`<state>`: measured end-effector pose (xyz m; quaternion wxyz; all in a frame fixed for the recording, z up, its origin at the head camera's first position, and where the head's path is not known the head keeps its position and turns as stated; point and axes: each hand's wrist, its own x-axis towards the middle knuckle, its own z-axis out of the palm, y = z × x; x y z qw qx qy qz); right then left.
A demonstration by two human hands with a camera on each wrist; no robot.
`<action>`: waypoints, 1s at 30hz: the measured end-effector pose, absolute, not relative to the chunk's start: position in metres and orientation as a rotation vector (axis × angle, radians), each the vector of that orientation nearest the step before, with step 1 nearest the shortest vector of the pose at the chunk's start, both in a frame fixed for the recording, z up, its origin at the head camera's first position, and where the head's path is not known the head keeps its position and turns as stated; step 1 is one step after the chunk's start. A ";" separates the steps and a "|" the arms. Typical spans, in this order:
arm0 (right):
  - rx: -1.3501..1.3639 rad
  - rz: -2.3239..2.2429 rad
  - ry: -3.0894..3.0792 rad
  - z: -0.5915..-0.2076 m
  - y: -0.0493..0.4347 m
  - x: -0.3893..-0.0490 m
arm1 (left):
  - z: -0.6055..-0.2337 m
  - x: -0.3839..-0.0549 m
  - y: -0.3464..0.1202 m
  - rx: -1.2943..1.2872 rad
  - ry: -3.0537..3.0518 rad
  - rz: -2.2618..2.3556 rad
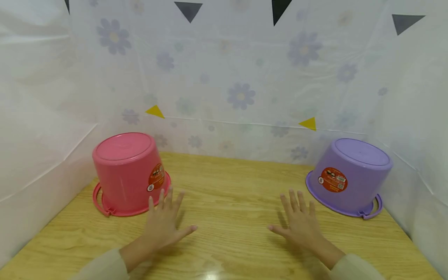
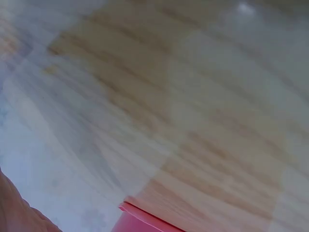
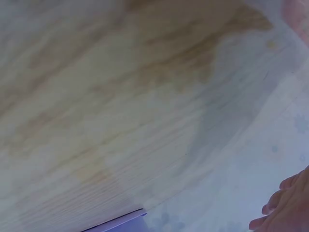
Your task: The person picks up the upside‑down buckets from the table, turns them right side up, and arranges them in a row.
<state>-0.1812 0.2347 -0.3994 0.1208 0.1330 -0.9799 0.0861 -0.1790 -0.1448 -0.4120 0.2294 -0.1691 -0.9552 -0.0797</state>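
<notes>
On the left of the head view a pink bucket [image 1: 122, 179] stands upside down, its handle resting on the table. A purple bucket [image 1: 353, 175], also upside down, is on the right. My left hand [image 1: 163, 223], fingers spread, is just in front of the pink bucket and holds nothing. With fingers likewise spread, my right hand [image 1: 300, 223] is in front and to the left of the purple bucket, apart from it. The left wrist view catches the pink bucket's rim [image 2: 149, 220] and part of the hand; the right wrist view has the purple rim [image 3: 118, 222] and some fingertips [image 3: 275, 200].
Both buckets stand on a wood-grain table [image 1: 224, 202]. A white sheet with flowers [image 1: 241, 95] hangs behind it, and plain white sheeting [image 1: 420, 116] closes the sides. Yellow triangles [image 1: 155, 111] and dark triangles [image 1: 189, 11] mark the back sheet.
</notes>
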 end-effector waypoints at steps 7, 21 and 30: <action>0.437 0.226 -2.863 -0.400 0.224 -0.185 | -0.410 -0.177 -0.152 -0.374 -2.765 -0.260; 0.555 0.233 -2.888 -0.400 0.199 -0.194 | -0.413 -0.168 -0.163 -0.317 -2.860 -0.310; 0.679 0.263 -2.905 -0.398 0.182 -0.200 | -0.415 -0.164 -0.169 -0.271 -2.902 -0.355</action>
